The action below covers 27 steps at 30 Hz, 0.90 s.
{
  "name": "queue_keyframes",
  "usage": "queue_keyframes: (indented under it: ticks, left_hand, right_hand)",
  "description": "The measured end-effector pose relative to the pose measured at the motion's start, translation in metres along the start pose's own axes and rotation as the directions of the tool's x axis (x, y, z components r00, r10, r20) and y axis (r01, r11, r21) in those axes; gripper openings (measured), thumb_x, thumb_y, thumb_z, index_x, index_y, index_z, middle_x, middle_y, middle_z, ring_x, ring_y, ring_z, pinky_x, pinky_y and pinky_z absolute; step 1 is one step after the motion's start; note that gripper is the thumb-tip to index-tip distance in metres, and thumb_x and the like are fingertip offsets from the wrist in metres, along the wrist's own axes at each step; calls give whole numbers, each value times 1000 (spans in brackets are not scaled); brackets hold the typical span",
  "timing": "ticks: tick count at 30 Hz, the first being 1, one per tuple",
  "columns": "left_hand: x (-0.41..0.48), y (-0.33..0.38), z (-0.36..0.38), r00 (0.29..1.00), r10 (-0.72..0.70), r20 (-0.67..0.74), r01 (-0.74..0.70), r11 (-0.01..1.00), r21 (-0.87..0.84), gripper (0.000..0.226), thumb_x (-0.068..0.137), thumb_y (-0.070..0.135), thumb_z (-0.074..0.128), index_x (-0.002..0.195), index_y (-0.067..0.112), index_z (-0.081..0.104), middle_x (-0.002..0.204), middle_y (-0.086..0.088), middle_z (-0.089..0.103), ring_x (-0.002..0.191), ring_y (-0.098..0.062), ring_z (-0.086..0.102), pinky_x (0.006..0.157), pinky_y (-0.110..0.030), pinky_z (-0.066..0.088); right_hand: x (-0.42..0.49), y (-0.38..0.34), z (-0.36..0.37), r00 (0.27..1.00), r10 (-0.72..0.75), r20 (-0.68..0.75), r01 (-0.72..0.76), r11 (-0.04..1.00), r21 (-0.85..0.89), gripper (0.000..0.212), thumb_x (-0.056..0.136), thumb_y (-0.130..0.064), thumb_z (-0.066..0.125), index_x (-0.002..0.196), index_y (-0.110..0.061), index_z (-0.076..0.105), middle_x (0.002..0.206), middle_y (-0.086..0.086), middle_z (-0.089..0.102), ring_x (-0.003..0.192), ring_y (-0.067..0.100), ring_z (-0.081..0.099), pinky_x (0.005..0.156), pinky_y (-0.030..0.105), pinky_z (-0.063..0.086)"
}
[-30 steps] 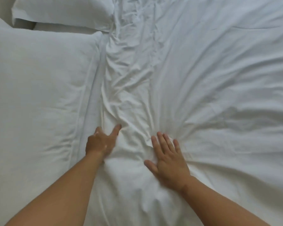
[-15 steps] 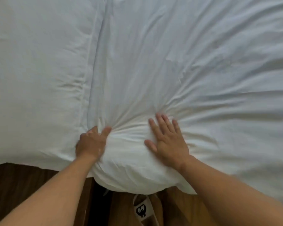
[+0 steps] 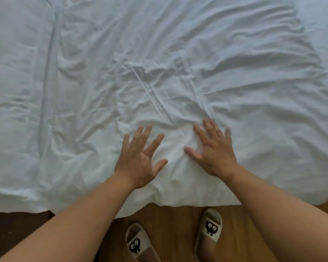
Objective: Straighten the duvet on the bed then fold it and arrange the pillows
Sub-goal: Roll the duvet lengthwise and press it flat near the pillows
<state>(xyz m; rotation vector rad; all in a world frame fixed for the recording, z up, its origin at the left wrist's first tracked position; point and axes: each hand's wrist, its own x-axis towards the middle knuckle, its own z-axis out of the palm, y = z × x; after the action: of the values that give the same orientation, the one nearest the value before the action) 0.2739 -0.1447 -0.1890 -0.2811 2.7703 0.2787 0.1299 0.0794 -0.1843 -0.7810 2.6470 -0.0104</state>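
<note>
A white duvet (image 3: pixel 178 63) covers the whole bed, creased, with ridges fanning out from the middle near edge. My left hand (image 3: pixel 140 156) lies flat on it with fingers spread, close to the near edge. My right hand (image 3: pixel 213 150) lies flat beside it, fingers spread, pressing on a bunch of wrinkles. Neither hand holds any fabric. A long straight fold (image 3: pixel 47 76) runs down the left part of the bedding. No pillow shows plainly in this view.
The duvet's near edge (image 3: pixel 178 203) hangs over a wooden floor (image 3: pixel 174 233). My two feet in white slippers with black cartoon faces (image 3: pixel 135 242) (image 3: pixel 209 227) stand right below the edge. The floor at far left is darker.
My left hand has let go of the bunched fabric and now lies flat with fingers spread. Both hands sit further onto the duvet. The view dropped back, showing floor and slippers.
</note>
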Motion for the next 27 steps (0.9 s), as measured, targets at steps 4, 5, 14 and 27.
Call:
queue_keyframes:
  ticks: [4,5,14,27]
  left_hand:
    - [-29,-22,64,978,-203,39,202,979,36,87,90,79,6,161,30,16,170,-2,3,154,-30,16,121,-59,13]
    - [-40,-32,69,970,-239,44,237,970,44,88,90,79,9,160,27,21,170,-3,10,152,-30,21,120,-57,12]
    - [113,176,-6,987,-137,-85,122,980,-159,77,90,72,23,158,41,4,169,4,-8,156,-21,-8,122,-59,-1]
    - [137,275,28,998,68,-10,-68,998,-8,73,91,72,27,156,37,25,168,-7,14,154,-29,13,118,-64,14]
  right_hand:
    - [-60,113,33,989,118,90,-116,993,-30,89,87,-83,4,161,-33,-2,170,-4,-4,155,15,-7,125,50,1]
    - [-78,132,39,990,105,99,-102,994,-28,88,89,-82,10,161,-32,3,170,-2,1,155,17,-2,125,48,4]
    - [21,221,-40,981,-69,-179,69,998,-9,78,84,-68,46,152,-29,38,162,8,28,148,31,28,119,58,20]
    - [-52,418,-19,873,439,-214,-388,889,243,86,80,-79,52,149,-30,36,154,6,36,140,32,36,114,55,25]
